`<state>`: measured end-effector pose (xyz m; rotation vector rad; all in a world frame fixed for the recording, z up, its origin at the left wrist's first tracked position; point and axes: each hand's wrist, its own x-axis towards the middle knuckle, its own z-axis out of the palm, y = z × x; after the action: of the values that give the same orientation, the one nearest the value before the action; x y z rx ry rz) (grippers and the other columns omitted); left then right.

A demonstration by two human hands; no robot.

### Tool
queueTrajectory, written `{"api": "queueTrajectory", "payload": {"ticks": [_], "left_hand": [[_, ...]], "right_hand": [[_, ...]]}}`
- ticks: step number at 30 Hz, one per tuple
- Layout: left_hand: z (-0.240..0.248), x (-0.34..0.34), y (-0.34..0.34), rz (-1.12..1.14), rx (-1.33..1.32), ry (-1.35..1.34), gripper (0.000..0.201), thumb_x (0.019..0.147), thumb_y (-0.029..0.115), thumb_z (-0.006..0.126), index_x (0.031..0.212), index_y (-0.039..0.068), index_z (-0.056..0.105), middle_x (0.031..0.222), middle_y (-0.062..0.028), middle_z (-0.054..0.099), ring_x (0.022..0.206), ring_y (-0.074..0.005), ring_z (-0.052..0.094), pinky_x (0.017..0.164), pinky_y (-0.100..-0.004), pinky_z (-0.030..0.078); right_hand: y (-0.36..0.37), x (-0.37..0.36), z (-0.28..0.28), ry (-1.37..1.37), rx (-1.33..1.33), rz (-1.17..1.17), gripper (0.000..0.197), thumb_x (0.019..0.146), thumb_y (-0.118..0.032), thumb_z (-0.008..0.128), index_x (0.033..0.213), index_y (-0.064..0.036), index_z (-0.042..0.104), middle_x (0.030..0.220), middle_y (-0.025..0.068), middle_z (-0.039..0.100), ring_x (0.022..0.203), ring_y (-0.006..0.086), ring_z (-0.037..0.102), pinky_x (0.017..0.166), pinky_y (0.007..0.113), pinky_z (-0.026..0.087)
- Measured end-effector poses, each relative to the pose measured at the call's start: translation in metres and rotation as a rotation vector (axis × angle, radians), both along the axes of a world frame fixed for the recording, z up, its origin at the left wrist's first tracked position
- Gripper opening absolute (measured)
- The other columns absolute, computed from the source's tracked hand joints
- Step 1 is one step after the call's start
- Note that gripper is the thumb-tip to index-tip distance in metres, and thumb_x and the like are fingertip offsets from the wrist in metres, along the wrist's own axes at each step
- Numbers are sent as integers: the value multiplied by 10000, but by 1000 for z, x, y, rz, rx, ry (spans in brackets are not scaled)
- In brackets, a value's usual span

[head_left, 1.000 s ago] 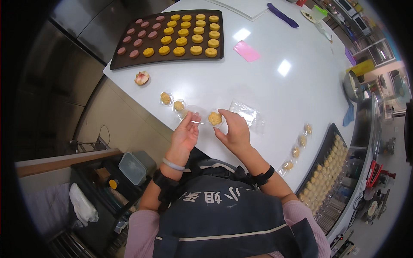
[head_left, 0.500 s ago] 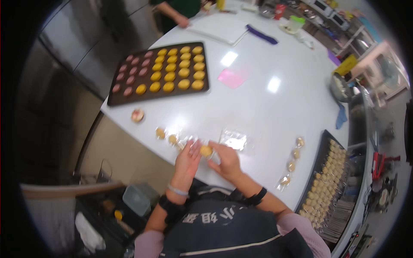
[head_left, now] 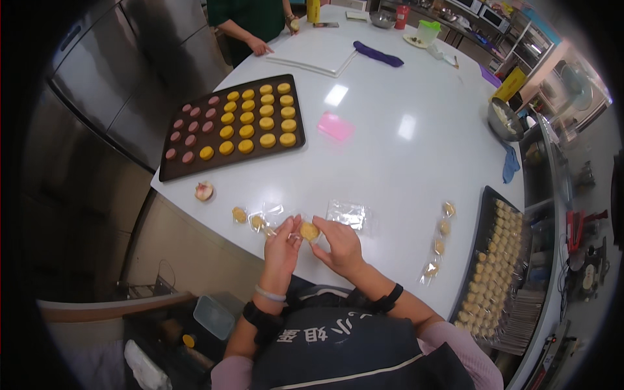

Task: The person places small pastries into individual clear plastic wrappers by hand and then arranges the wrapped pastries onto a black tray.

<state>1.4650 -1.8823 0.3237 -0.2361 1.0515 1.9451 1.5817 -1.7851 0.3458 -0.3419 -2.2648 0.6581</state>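
Note:
A round yellow cookie is between my two hands, above the near edge of the white table. My right hand grips it from the right, thumb below and fingers above. On its left, my left hand has its fingers closed on a clear plastic bag, only partly visible around the cookie. Just beyond my left hand lie two wrapped cookies and a loose clear wrapper. A stack of clear bags rests past my right hand.
A dark baking tray carries rows of yellow and pink rounds. Several wrapped cookies form a line at right, beside a black tray full of cookies. A pink sheet lies mid-table. Another person stands at the far left.
The cookie now shows its flat face more, still between my hands. The whole view has shifted slightly. Across the table, the other person's second hand has come into view, holding something round.

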Motion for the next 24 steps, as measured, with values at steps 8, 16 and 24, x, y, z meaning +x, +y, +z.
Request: {"api": "queueTrajectory", "payload": {"ticks": [8,16,24], "left_hand": [[6,-4,7,-27,16,15,252,849,177,597,1043,25,542,1052,-86,598,986,-162,561,857,-288,436],[13,2,6,-181,-42,5,301,847,187,601,1084,11,537,1042,-86,601,961,-173,577,853,-303,452],[13,0,9,-302,-40,78,308,853,188,591,1094,4,533,1041,-87,598,965,-177,577,844,-291,457]], "right_hand": [[-1,0,5,5,39,12,519,609,-86,695,1097,-31,525,1004,93,598,862,233,592,686,325,437],[0,4,2,15,12,-112,553,611,-92,705,1133,-30,531,920,108,610,813,255,587,682,325,435],[1,3,10,-9,30,-155,534,611,-113,707,1113,-27,547,868,99,609,765,245,583,660,328,433]]}}
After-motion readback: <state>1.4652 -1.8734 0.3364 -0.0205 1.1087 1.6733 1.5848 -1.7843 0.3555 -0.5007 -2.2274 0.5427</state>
